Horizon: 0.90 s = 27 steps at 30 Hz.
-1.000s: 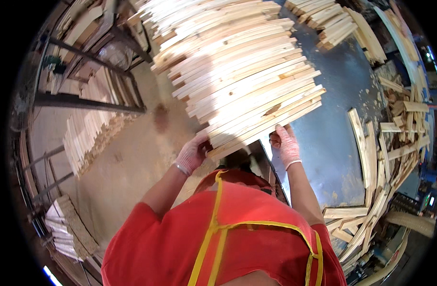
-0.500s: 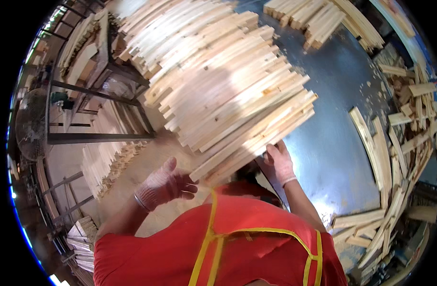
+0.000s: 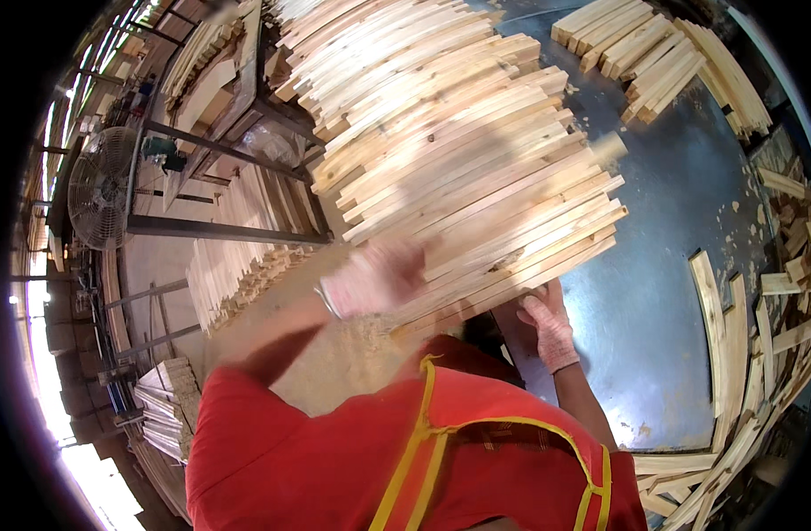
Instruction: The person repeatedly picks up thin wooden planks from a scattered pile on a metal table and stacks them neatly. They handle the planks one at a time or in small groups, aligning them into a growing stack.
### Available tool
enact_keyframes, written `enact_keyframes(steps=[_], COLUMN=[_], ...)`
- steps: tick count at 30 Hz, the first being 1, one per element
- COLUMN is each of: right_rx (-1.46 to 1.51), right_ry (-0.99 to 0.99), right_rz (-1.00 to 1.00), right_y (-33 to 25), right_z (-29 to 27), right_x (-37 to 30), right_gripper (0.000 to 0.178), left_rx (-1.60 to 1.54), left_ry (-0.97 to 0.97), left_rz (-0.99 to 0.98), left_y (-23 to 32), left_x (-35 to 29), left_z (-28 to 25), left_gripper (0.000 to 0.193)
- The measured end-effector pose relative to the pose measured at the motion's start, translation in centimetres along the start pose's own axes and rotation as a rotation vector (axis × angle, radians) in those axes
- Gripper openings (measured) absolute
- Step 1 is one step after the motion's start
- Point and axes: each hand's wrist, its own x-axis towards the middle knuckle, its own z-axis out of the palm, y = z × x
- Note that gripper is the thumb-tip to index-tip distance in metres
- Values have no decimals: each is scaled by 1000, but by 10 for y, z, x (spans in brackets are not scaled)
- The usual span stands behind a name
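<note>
A broad row of pale wooden strips lies side by side, slanting up to the right, their ends uneven. My left hand, in a light knitted glove, is over the left ends of the nearer strips. Motion smears its fingers, so its grip does not show. At the right side of the row, one strip's end is also blurred. My right hand, gloved too, is at the near edge of the row, its fingers curled against the nearest wooden strip and its thumb below; the strip partly hides the fingertips.
The row rests partly on a dark blue-grey metal tabletop. Bundled strips sit at the far right, and loose offcuts pile along the right edge. To the left stand a metal frame, a fan and another stack of strips.
My left hand has moved up and right, from beside the near strips' ends to over the row. The right hand stays at the near edge, its thumb lower. The whole view has shifted.
</note>
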Motion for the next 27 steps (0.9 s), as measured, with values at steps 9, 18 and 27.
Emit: enact_keyframes(steps=[9,18,27], right_rx=[-245,-1912,-1192], right_ry=[280,525,564], right_rz=[-410,-201,-10], right_y=[-20,-146,-173], right_z=[-69,-30,-11], right_x=[40,115,109], right_gripper=[66,72,90], left_rx=[-194,241,-67], left_ry=[742,911,687], left_rz=[-440,-49,373], left_y=[-225,-114,-6], left_x=[59,109,87], left_z=[-65,49,108], left_gripper=[67,76,76])
